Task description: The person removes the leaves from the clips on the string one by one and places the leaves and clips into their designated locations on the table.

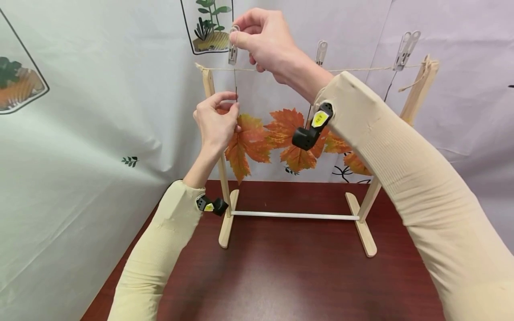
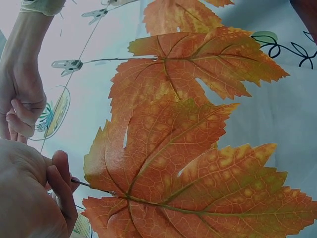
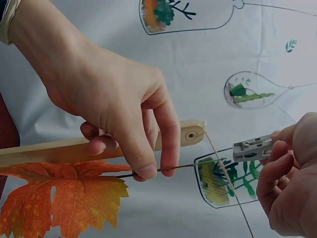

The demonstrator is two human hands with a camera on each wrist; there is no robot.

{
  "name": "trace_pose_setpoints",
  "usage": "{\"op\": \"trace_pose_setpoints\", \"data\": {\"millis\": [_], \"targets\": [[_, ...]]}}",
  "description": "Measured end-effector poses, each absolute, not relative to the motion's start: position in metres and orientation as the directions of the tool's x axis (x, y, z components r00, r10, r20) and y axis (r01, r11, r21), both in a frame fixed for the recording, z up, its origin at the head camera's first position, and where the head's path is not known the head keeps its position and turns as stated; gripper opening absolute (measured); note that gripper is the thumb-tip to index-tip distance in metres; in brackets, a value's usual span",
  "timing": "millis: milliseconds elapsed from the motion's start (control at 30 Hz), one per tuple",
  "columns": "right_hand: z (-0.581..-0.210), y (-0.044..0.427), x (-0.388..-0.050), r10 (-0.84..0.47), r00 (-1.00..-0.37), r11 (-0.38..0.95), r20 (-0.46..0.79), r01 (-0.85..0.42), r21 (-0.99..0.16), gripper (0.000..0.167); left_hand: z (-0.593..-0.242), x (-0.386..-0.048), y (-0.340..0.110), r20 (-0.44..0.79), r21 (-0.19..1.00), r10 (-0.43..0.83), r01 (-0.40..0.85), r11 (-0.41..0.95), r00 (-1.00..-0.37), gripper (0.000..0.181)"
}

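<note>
Pale wood is used for the frame, which is set on a dark red surface and braced low down by a white rod. Twine is strung between its posts. Hung leaves are suspended from it by grey clips, and plant drawings are printed on the pale cloth behind. Part of the twine and of the farther leaf is blocked in the head view by the beige right sleeve; the black wrist camera is seen against the middle one. Whether the tip of the nearest stem is caught by the held clip cannot be told. The stem is pinched between thumb and fingers by the left hand, below the twine near the left post, with its orange leaf suspended beside that post. The held clip is pinched at its upper end by the right hand, its nose pointed down just above the twine.
</note>
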State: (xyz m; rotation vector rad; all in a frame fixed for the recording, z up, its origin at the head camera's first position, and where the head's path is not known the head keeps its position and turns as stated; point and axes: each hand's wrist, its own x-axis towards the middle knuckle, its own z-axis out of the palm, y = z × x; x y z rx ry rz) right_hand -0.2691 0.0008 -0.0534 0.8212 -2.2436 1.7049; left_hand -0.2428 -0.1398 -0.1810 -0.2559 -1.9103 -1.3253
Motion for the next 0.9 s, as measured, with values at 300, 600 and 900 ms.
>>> {"op": "trace_pose_setpoints", "data": {"millis": [300,600,900], "targets": [[-0.054,0.003,-0.264,-0.32,-0.809,0.17,0.493,-0.561,-0.81,0.018,-0.184,-0.239,-0.139,0.705,0.696,-0.253,0.575,0.431,-0.663,0.016],[-0.055,0.005,-0.262,-0.329,-0.798,0.148,0.505,-0.571,-0.807,0.018,-0.184,-0.236,-0.138,0.714,0.687,-0.254,0.583,0.435,-0.652,0.015],[-0.056,0.006,-0.262,-0.329,-0.796,0.133,0.508,-0.572,-0.81,0.024,-0.183,-0.231,-0.138,0.722,0.683,-0.25,0.606,0.408,-0.646,0.015]]}}
